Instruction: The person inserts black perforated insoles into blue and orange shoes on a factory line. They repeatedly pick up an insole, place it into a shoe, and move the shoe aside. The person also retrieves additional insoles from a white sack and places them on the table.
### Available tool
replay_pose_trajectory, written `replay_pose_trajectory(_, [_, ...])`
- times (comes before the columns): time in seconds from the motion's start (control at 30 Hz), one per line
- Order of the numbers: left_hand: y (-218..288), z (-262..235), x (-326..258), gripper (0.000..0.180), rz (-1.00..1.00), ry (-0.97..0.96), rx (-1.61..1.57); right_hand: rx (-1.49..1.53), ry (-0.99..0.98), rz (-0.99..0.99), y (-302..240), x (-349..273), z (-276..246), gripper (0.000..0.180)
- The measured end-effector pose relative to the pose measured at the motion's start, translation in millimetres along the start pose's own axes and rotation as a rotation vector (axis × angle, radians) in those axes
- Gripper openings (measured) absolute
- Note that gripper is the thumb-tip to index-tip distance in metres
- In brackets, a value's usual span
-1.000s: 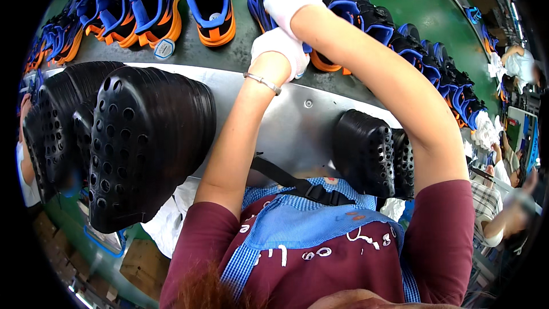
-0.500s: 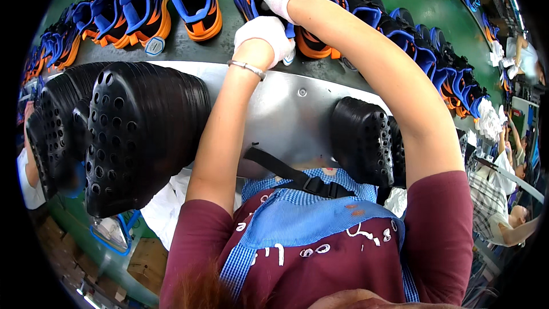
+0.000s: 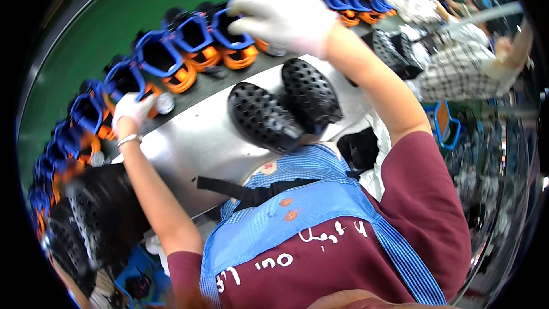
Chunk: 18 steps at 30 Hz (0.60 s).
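My left hand (image 3: 132, 111), in a white glove, is closed at the heel of a blue, black and orange sneaker (image 3: 123, 82) in the row; its fingertips are partly hidden and blurred. Above the sneakers further right is my right hand (image 3: 286, 20), also gloved. Its thumb and fingers are apart, with nothing seen between them. Just under its fingers stands another sneaker (image 3: 239, 57) with a blue collar and orange sole. Between my hands more sneakers stand side by side, heels toward me, such as this wide-mouthed one (image 3: 163, 57).
Stacks of black perforated shoe-shaped shells (image 3: 263, 115) stand on the metal ledge (image 3: 197, 151) before me, and a larger stack (image 3: 108, 212) is at lower left. Beyond lies a green table (image 3: 103, 23). At right are white cloths (image 3: 409, 6) and a person in a checked shirt (image 3: 463, 71).
The view has turned and shifted. My hands, earlier close together on one sneaker, are now wide apart: the left by a sneaker to the left, the right lifted off and opened.
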<state>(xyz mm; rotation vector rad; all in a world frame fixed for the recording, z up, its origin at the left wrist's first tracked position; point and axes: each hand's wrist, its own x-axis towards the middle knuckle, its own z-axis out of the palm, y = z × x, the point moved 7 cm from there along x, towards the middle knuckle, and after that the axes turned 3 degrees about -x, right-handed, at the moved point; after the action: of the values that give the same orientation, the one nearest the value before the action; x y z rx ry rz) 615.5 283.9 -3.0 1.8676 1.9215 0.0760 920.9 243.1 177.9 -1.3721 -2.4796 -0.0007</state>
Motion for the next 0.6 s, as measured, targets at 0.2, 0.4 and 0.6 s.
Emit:
replay_pose_trajectory(0.2, [-46,-24,-1,0.052,-0.135,0.402,0.174,-0.229,0.269,0.753,149,-220,-112,0.03])
replay_pose_trajectory(0.4, [15,-33,-50,0.049,-0.103,0.715,0.224,-0.325,0.143,1.06,230,-359,-100,0.047])
replay_pose_trajectory(0.6, [61,-23,-75,0.036,0.234,0.697,0.037,-0.32,0.155,0.907,226,-358,-94,0.046])
